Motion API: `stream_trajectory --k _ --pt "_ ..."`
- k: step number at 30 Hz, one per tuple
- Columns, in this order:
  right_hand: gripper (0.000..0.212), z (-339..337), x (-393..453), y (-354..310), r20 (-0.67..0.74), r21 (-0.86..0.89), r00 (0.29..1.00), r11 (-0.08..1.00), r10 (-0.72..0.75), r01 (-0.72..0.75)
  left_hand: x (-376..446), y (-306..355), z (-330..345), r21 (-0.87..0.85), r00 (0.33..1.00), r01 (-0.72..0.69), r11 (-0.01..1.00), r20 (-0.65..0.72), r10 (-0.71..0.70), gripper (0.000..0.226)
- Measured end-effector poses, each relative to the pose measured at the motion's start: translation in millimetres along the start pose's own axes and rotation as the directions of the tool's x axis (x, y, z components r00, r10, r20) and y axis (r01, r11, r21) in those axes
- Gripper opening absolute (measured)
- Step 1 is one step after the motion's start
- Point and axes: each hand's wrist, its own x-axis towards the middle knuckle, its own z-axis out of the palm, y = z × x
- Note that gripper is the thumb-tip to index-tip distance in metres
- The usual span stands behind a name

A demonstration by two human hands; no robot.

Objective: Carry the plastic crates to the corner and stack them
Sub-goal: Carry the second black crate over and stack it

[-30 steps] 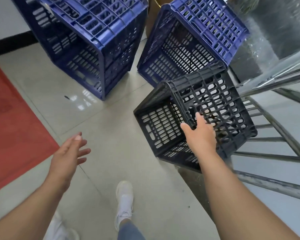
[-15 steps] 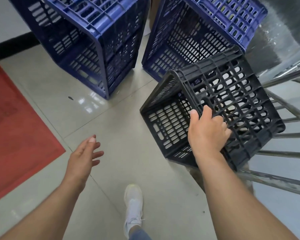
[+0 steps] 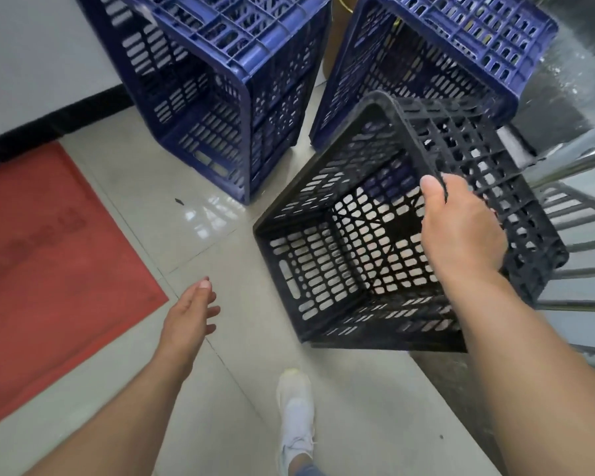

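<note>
A black plastic crate (image 3: 327,269) is tipped with its open mouth facing me, lifted at the right of the view. My right hand (image 3: 461,228) grips its upper rim, thumb inside and fingers over the outer wall. My left hand (image 3: 189,317) hovers open to the left of the crate, apart from it, fingers spread. Two blue crates stand behind: a stacked blue crate (image 3: 217,108) at top left by the wall and a tilted blue crate (image 3: 426,63) at top right.
A red mat (image 3: 45,262) lies on the tiled floor at left. A metal rack (image 3: 581,235) with bars stands at the right, close to the black crate. My white shoe (image 3: 296,417) is at the bottom centre. A white wall with black skirting runs along the upper left.
My right hand closed on the black crate's rim and tipped it up toward me, so its open mouth now faces me. My left hand moved right, closer to the crate.
</note>
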Motion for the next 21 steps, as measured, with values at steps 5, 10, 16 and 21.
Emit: stream_trajectory --k 5,10,16,21 --pt "0.056 -14 -12 -25 0.036 0.013 0.99 0.991 -0.133 0.133 6 -16 -31 0.045 0.992 0.056 0.997 -0.112 -0.05 0.053" --pt "0.049 -22 -11 -53 0.052 0.017 0.964 0.965 -0.261 0.26 27 -42 -91 -0.048 0.912 0.225 0.973 -0.343 -0.228 0.064" --pt "0.014 3 -38 -102 0.146 -0.146 0.895 0.885 -0.422 0.441 29 -73 -187 -0.363 0.882 0.219 0.906 -0.322 -0.343 0.048" --pt "0.014 37 -93 -161 0.181 0.039 0.902 0.919 -0.392 0.392 25 -84 -273 -0.365 0.838 0.155 0.918 -0.444 -0.318 0.042"
